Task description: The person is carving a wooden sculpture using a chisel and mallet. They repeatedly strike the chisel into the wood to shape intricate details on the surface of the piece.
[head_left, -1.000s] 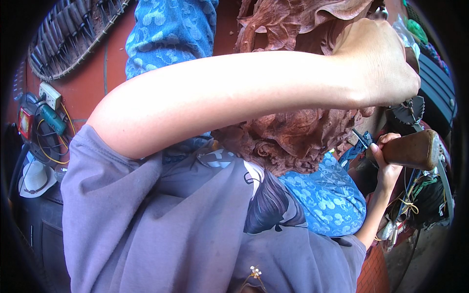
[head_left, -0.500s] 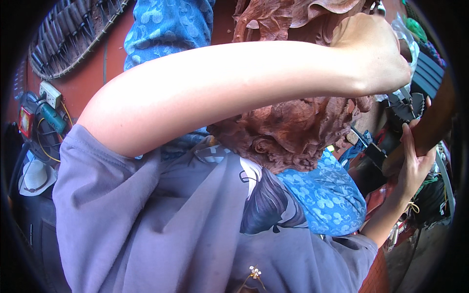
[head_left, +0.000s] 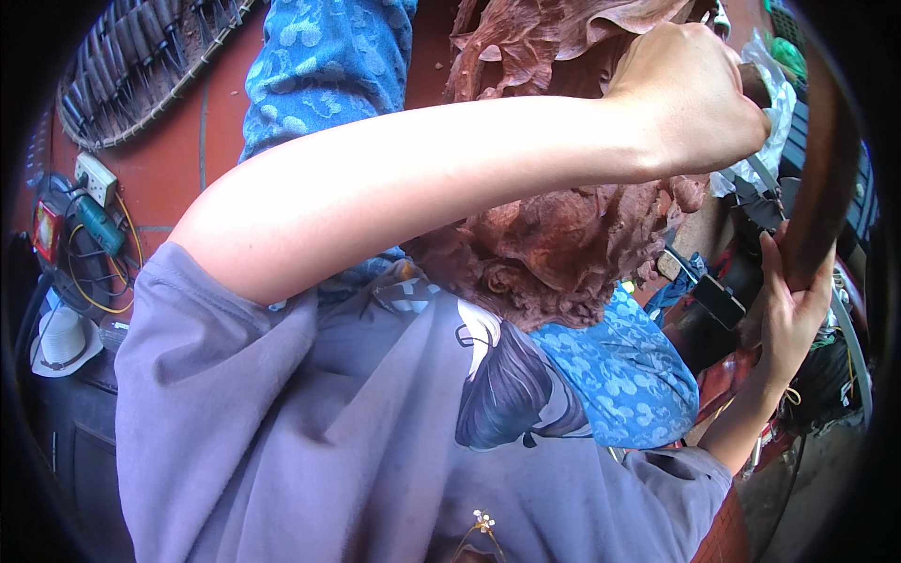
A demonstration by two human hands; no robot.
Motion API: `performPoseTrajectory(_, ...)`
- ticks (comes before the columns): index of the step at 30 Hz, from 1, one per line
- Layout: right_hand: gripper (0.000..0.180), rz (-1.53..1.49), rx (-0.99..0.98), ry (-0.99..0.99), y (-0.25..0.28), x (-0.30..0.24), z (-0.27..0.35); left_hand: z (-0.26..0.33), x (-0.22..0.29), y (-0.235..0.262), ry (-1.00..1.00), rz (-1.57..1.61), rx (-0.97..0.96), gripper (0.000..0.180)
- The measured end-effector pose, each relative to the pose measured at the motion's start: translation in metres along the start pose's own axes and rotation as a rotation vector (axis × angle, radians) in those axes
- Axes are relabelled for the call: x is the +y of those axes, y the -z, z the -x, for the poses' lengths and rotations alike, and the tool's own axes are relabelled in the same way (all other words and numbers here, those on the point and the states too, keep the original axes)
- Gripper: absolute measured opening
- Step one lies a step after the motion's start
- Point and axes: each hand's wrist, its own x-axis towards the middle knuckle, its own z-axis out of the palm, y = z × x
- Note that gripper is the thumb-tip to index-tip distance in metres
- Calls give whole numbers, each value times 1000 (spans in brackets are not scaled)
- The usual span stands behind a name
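Reddish carved wood (head_left: 563, 244) sits under the clenched left hand (head_left: 690, 98), contents hidden; the right hand (head_left: 788, 305) apparently grips a wooden mallet (head_left: 826, 178).

left hand (head_left: 690, 98) fisted over wood carving (head_left: 554, 244) | right hand (head_left: 788, 300) gripping mallet (head_left: 826, 178)

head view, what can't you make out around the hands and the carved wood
- Left hand: fist closed, whatever it grips is hidden inside the fingers.
- Right hand: wraps a brown wooden handle; its upper end fades into the dark fisheye rim.
- Carved wood: middle hidden behind the left forearm, top cut by the upper edge.
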Motion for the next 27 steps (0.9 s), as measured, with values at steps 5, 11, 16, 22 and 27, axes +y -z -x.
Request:
performPoseTrajectory(5, 61, -184, 58, -228, 9, -3, -9, -1, -3, 3, -53, -5, 31, 22)
performPoseTrajectory(11, 58, -78, 12, -72, 20, -6, -22, 3, 1, 15, 0, 106, -23, 24)
performPoseTrajectory(16, 59, 99, -101, 164, 17, -12, -23, 13, 8, 25, 18, 224, -13, 18)
performPoseTrajectory(22, 58, -373, -38, -169, 9, -4, 0, -4, 20, 39, -166, 30, -54, 21)
performPoseTrajectory(27, 59, -413, -61, -228, 3, 8, 12, -4, 28, 34, -260, -60, -109, 26)
